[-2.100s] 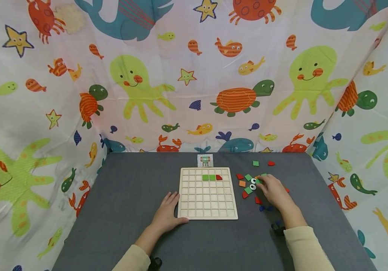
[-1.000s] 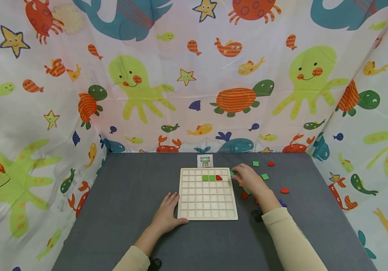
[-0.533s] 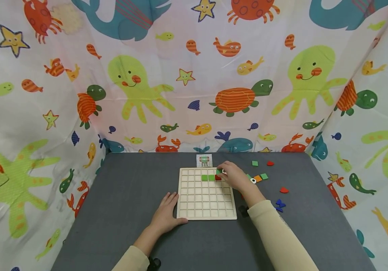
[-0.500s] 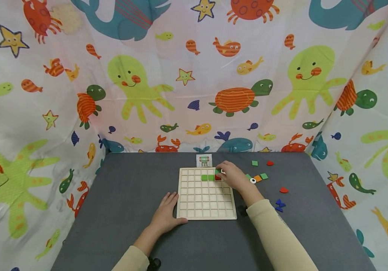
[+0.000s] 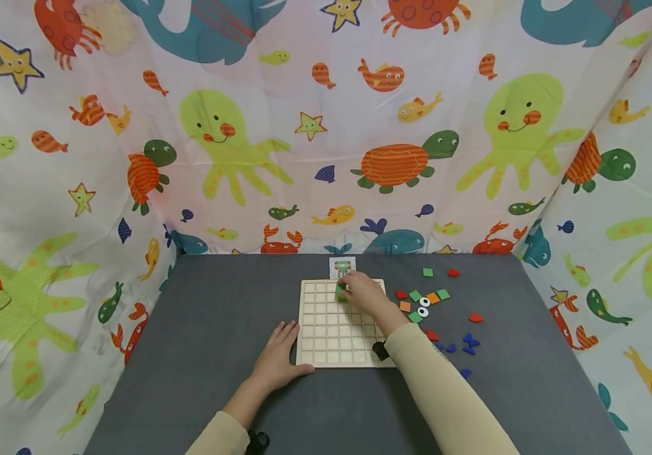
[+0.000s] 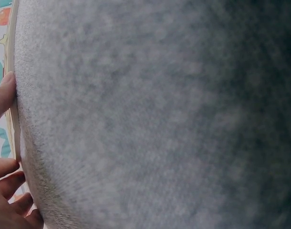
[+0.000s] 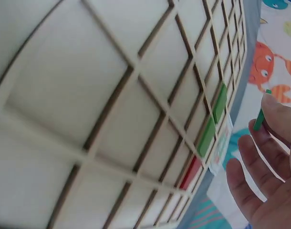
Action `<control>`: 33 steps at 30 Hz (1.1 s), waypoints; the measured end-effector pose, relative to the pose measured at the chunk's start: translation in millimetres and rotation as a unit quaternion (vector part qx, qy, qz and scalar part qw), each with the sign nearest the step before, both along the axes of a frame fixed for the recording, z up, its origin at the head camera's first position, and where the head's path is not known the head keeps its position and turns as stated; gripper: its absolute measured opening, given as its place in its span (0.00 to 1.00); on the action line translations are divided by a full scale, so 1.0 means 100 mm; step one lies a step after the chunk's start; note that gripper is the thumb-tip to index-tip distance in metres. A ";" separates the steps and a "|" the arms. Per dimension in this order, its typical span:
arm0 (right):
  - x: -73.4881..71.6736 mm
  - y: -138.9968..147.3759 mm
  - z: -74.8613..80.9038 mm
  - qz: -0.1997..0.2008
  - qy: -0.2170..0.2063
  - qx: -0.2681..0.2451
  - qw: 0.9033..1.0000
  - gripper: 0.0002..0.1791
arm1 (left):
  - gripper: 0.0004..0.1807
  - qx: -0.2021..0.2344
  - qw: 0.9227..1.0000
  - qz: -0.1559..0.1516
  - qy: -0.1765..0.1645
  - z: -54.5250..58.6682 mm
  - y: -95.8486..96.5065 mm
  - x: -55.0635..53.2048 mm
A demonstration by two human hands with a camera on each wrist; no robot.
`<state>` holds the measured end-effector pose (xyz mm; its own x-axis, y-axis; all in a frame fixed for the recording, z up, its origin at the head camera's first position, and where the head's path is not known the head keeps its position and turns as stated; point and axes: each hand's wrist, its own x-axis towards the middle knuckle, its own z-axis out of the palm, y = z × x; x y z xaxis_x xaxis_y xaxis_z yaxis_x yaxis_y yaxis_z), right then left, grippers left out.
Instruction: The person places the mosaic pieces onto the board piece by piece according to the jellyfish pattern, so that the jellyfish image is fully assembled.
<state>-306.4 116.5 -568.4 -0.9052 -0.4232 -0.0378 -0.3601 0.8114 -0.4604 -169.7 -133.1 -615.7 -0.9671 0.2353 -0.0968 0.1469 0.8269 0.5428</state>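
1. One green tile (image 7: 259, 121), pinched by the right hand (image 5: 363, 296) above the board (image 5: 326, 335), slants steeply, edge-on to the wrist camera.
2. Left hand (image 5: 273, 360), thumb spread, touches the board.
3. Grey table (image 5: 206, 328); sea-creature curtain (image 5: 303, 170).

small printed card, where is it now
In the head view, the small printed card lies on the grey table, at the middle of the wooden grid board's far edge, beside the right hand.
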 end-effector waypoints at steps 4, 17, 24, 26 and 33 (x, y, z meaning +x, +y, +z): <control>-0.03 -0.12 -0.05 0.011 0.006 0.019 1.000 0.14 | 0.59 -0.002 1.000 -0.002 -0.001 -0.01 -0.01 0.00; -0.03 -0.24 -0.18 0.006 0.024 0.074 0.997 0.14 | 0.59 0.002 1.000 -0.007 -0.003 0.00 -0.01 -0.02; -0.05 -0.27 -0.18 -0.007 0.032 0.088 0.996 0.13 | 0.59 0.004 1.000 -0.005 -0.001 0.01 -0.01 0.00; -0.07 -0.27 -0.16 -0.012 0.028 0.088 0.996 0.14 | 0.59 0.003 1.000 -0.005 -0.001 0.01 -0.01 -0.01; -0.10 -0.30 -0.10 -0.011 0.021 0.100 0.995 0.19 | 0.59 0.008 1.000 -0.005 0.001 0.01 -0.02 -0.01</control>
<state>-316.0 86.9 -578.6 -0.9165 -0.3918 -0.0806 -0.3575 0.8926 -0.2747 -170.2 -135.2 -615.2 -0.9647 0.2471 -0.0905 0.1572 0.8169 0.5550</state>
